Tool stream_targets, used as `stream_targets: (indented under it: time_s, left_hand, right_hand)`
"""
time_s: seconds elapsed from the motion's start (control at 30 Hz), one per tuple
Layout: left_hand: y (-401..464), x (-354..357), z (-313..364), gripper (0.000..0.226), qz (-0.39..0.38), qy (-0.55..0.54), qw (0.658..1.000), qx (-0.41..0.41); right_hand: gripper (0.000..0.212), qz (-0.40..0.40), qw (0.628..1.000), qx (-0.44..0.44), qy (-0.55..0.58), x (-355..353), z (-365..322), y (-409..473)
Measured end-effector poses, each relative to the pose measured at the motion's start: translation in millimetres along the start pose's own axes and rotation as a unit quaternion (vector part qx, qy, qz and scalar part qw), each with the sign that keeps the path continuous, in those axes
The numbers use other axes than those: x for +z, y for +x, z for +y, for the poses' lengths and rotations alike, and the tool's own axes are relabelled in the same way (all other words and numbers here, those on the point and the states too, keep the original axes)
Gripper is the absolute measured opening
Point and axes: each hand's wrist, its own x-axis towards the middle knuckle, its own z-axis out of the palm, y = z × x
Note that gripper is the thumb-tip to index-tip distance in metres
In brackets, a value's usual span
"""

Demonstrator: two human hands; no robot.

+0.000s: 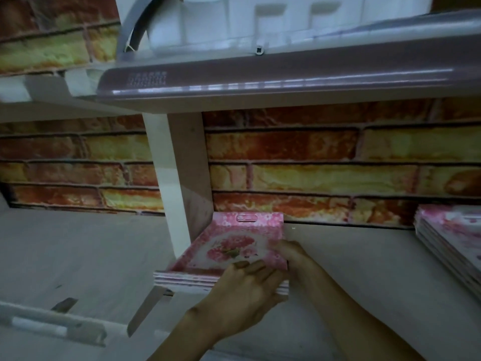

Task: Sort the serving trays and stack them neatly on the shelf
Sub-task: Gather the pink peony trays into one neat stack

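Observation:
A stack of several pink floral serving trays (234, 238) sits on the pale shelf board (351, 261), against the white upright. The top tray has a slot handle at its far end and a rose picture in the middle. My left hand (244, 287) grips the stack's near edge, with fingers over the rim of the top tray. My right hand (291, 252) holds the stack's right near corner. A second stack of pink floral trays (453, 238) lies at the right edge of the same shelf.
A white upright post (179, 178) stands just left of the stack. A mauve upper shelf (286, 82) carrying white foam blocks (260, 19) overhangs. A brick-pattern wall (325, 162) is behind. Bare shelf lies between the two stacks.

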Motion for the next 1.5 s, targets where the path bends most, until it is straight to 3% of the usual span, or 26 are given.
stream_targets:
  time_s: [0.13,0.2,0.27,0.43,0.5,0.57,0.67,0.87,1.0,1.07,1.13,1.2,1.37,1.5]
  left_hand:
    - [3,-16,0,0.033,-0.01,-0.132,0.991,-0.031]
    - [4,-24,-3,0.033,-0.003,-0.241,0.967,-0.081]
    - [5,-29,-13,0.033,0.019,-0.318,0.937,-0.143]
    - [18,-27,-55,0.035,0.118,-0.329,0.9,-0.26]
    - [28,-17,-64,0.023,0.149,-0.326,0.882,-0.306]
    - [40,-6,-61,0.019,0.126,-0.392,0.834,-0.368]
    - [58,10,-36,0.039,0.039,-0.504,0.744,-0.436]
    - [105,23,38,0.032,0.068,-0.544,0.735,-0.4]
    - [140,25,94,0.027,0.083,-0.587,0.7,-0.398]
    - [159,26,124,0.022,0.098,-0.59,0.694,-0.401]
    - [179,28,153,0.026,0.096,-0.592,0.691,-0.405]
    - [198,33,177,0.035,0.083,-0.602,0.683,-0.405]
    - [241,47,215,0.035,0.07,-0.619,0.662,-0.416]
    - [276,57,227,0.028,0.057,-0.638,0.643,-0.42]
  right_hand:
    - [0.027,0.033,0.999,-0.017,0.034,-14,-8,-26]
    - [0.012,0.055,0.997,-0.04,0.043,-29,-15,-43]
    - [0.01,0.071,0.993,-0.075,0.055,-48,-20,-57]
    - [0.008,0.118,0.98,-0.151,0.06,-97,-30,-97]
    - [0.012,0.139,0.973,-0.176,0.057,-116,-29,-110]
    - [0.016,0.154,0.967,-0.193,0.064,-134,-26,-122]
    - [0.021,0.17,0.959,-0.215,0.075,-163,-21,-143]
    - [0.027,0.184,0.947,-0.253,0.076,-229,-20,-200]
    - [0.021,0.207,0.946,-0.232,0.091,-285,-13,-235]
    - [0.03,0.241,0.941,-0.223,0.076,-313,-11,-251]
    - [0.037,0.27,0.938,-0.211,0.057,-342,-9,-263]
    - [0.031,0.286,0.934,-0.208,0.051,-371,-11,-275]
    - [0.034,0.289,0.936,-0.198,0.047,-429,-21,-284]
    - [0.021,0.245,0.952,-0.174,0.059,-464,-29,-279]
